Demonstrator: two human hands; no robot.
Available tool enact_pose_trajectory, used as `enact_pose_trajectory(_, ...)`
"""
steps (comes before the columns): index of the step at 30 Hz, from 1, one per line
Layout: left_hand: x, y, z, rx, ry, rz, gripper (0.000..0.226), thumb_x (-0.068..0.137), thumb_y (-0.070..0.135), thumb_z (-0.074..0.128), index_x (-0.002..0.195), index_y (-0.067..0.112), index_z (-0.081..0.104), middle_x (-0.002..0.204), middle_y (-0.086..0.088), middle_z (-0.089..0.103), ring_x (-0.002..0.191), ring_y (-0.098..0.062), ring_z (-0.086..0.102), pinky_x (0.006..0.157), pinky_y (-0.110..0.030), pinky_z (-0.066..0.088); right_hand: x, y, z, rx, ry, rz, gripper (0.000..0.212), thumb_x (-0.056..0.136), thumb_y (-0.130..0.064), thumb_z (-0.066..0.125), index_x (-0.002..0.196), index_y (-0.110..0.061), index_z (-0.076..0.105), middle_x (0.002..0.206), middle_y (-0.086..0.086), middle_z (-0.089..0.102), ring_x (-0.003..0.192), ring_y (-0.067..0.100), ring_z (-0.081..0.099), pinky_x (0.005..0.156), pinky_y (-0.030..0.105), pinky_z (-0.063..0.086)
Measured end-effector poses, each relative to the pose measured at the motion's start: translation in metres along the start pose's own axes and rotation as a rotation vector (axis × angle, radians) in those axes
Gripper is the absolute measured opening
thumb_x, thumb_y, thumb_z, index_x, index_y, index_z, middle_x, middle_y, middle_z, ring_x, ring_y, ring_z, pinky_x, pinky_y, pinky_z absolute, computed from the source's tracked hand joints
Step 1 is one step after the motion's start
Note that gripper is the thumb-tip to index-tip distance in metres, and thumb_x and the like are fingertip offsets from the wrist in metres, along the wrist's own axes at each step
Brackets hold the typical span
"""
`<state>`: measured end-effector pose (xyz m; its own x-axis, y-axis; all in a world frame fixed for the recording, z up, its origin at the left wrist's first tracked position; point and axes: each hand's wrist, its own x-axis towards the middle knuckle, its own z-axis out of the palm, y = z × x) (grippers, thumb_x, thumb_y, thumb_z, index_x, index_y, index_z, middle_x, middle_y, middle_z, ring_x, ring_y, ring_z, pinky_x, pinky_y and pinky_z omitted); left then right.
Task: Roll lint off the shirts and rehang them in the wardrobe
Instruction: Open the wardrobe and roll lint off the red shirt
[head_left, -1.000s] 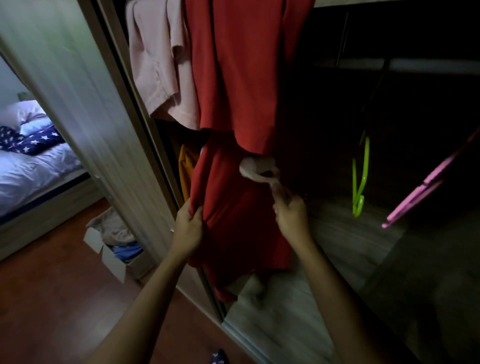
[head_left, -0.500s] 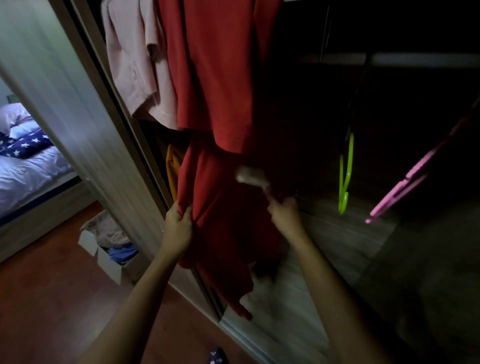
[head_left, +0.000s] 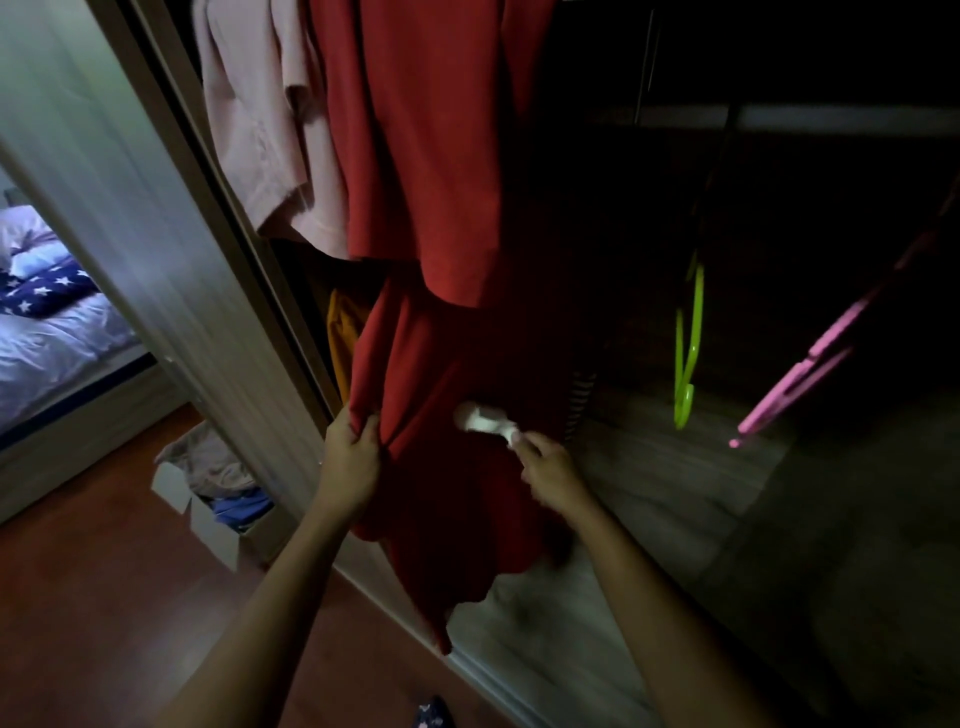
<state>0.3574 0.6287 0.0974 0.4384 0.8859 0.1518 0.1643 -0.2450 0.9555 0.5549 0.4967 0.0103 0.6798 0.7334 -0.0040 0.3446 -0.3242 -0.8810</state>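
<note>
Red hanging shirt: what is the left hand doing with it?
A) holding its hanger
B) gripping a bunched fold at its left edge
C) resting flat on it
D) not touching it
B: the left hand grips a fold of the red hanging shirt at its left edge; the right hand holds the white lint roller.

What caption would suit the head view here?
Left hand grips the hanging red shirt while the right hand holds a white lint roller against it.
</note>
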Motion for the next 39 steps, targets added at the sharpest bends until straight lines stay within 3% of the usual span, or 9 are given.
enact_pose_trajectory(6, -0.003, 0.004, -0.005, -0.001, -0.002, 0.020, 0.024, 0.104, 0.011, 0.044, 0.114, 0.012, 0.065, 0.103, -0.008, 0.071, 0.094, -0.022, 0.066, 0.088, -0.044, 0.052, 0.038, -0.017, -0.036, 0.195, 0.038, 0.172, 0.023, 0.103, -0.029, 0.050, 0.084, -0.019, 0.059, 0.056, -0.002, 0.045, 0.026, -0.001, 0.038, 0.032, 0.013, 0.027)
enact_pose_trajectory(9, -0.006, 0.008, -0.005, -0.008, -0.001, 0.017, 0.024, 0.105, 0.010, 0.043, 0.115, 0.012, 0.065, 0.101, -0.004, 0.071, 0.093, -0.018, 0.067, 0.087, -0.038, 0.052, 0.070, -0.031, -0.067, 0.332, 0.265, 0.086, 0.015, 0.102, -0.016, 0.051, 0.105, -0.011, 0.065, 0.076, 0.000, 0.059, 0.054, -0.004, 0.052, 0.054, 0.015, 0.041)
enact_pose_trajectory(13, -0.010, 0.013, -0.005, -0.016, -0.008, 0.020, 0.024, 0.105, 0.009, 0.042, 0.112, 0.016, 0.064, 0.100, -0.001, 0.070, 0.093, -0.018, 0.067, 0.086, -0.036, 0.052, 0.101, -0.036, -0.083, 0.359, 0.398, 0.149, 0.043, 0.094, -0.036, 0.048, 0.123, -0.007, 0.062, 0.104, 0.007, 0.063, 0.090, 0.019, 0.059, 0.072, 0.027, 0.044)
enact_pose_trajectory(15, -0.009, 0.011, -0.005, -0.013, 0.004, 0.016, 0.024, 0.104, 0.009, 0.043, 0.113, 0.015, 0.065, 0.101, -0.004, 0.071, 0.097, -0.023, 0.067, 0.090, -0.041, 0.051, 0.097, -0.030, -0.074, 0.410, 0.427, 0.134, 0.042, 0.098, -0.029, 0.046, 0.125, -0.001, 0.060, 0.103, 0.008, 0.060, 0.087, 0.016, 0.057, 0.075, 0.025, 0.043)
enact_pose_trajectory(17, -0.009, 0.010, -0.004, -0.004, 0.012, 0.021, 0.024, 0.104, 0.009, 0.044, 0.114, 0.011, 0.066, 0.102, -0.007, 0.071, 0.097, -0.024, 0.066, 0.091, -0.042, 0.051, 0.077, -0.019, -0.053, 0.431, 0.320, 0.171, 0.026, 0.103, -0.016, 0.045, 0.119, 0.000, 0.057, 0.094, 0.005, 0.057, 0.076, 0.012, 0.053, 0.064, 0.016, 0.043)
enact_pose_trajectory(21, -0.010, 0.010, -0.001, 0.025, 0.008, 0.020, 0.022, 0.104, 0.008, 0.044, 0.105, 0.013, 0.066, 0.093, -0.004, 0.070, 0.086, -0.019, 0.066, 0.082, -0.038, 0.051, 0.026, 0.024, 0.016, 0.213, -0.016, 0.192, 0.030, 0.104, -0.037, 0.045, 0.093, -0.015, 0.063, 0.060, -0.005, 0.046, 0.046, 0.007, 0.040, 0.039, 0.015, 0.029)
enact_pose_trajectory(26, -0.012, 0.009, -0.001, 0.047, 0.016, 0.027, 0.024, 0.102, 0.008, 0.044, 0.107, 0.013, 0.066, 0.099, -0.008, 0.072, 0.094, -0.028, 0.067, 0.090, -0.050, 0.052, -0.032, 0.052, 0.060, 0.069, -0.310, 0.125, 0.031, 0.102, -0.035, 0.052, 0.078, -0.018, 0.061, 0.058, -0.009, 0.048, 0.051, 0.000, 0.044, 0.054, 0.021, 0.034)
enact_pose_trajectory(33, -0.014, 0.011, -0.004, 0.004, 0.054, 0.036, 0.025, 0.097, 0.019, 0.048, 0.111, 0.014, 0.068, 0.105, -0.009, 0.074, 0.097, -0.025, 0.068, 0.095, -0.059, 0.052, -0.046, -0.015, 0.016, 0.259, -0.129, -0.152, 0.021, 0.100, -0.034, 0.056, 0.107, -0.021, 0.071, 0.089, -0.018, 0.069, 0.087, -0.010, 0.061, 0.080, 0.012, 0.044)
enact_pose_trajectory(39, -0.014, 0.015, -0.001, -0.021, 0.034, -0.009, 0.026, 0.102, 0.025, 0.049, 0.118, 0.021, 0.069, 0.113, -0.006, 0.074, 0.107, -0.026, 0.070, 0.098, -0.057, 0.052, -0.054, -0.060, -0.023, 0.410, -0.037, -0.271, 0.032, 0.100, -0.039, 0.051, 0.116, -0.016, 0.067, 0.082, -0.029, 0.064, 0.083, -0.008, 0.060, 0.074, 0.013, 0.045)
